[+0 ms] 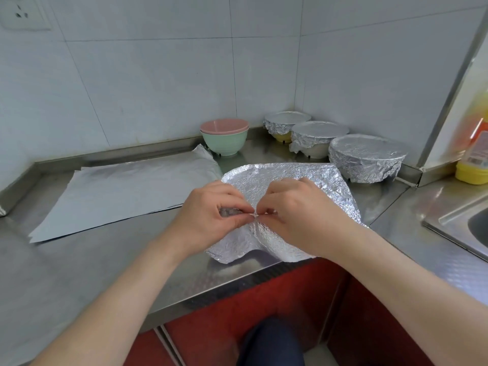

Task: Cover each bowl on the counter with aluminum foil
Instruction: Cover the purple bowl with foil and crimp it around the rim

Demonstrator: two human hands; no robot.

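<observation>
Three covered bowls [318, 137] stand in a row in the back right corner of the counter [79, 260], each wrapped over the top in foil. Two bare bowls are stacked to their left by the wall: a pink bowl [224, 126] nested in a green bowl [224, 145]. One crinkled foil sheet [290, 178] is draped over a round shape at the front of the counter; a curved rim shows through at its far left edge, but what lies under it is hidden. Flat foil [126, 194] lies in a layered pile to the left; the number of sheets cannot be told. One yellow bottle [472, 154] and one sink [475, 228] are at the right.

Both forearms reach in from below. The left hand [216, 210] and right hand [298, 215] meet knuckles-up at the near edge of the foil sheet, fingers curled, thumb and fingertips of each pinching a fold of it.
</observation>
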